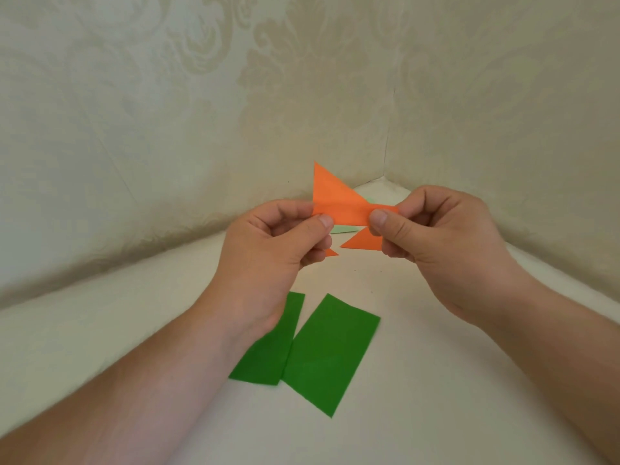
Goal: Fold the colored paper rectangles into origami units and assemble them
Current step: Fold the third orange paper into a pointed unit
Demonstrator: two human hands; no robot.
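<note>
A folded orange paper unit [339,204] is held up above the table, one triangular flap pointing up and another hanging down at the right. My left hand [268,250] pinches its left end between thumb and fingers. My right hand [436,243] pinches its right end the same way. Two dark green paper rectangles [322,354] lie flat on the white table below my hands, side by side; my left wrist covers part of the left one. A pale green paper piece [342,229] shows behind the orange unit, mostly hidden.
The white table [436,380] runs into a corner formed by two cream patterned walls [201,112], just behind the hands. Both forearms reach in from the bottom edge.
</note>
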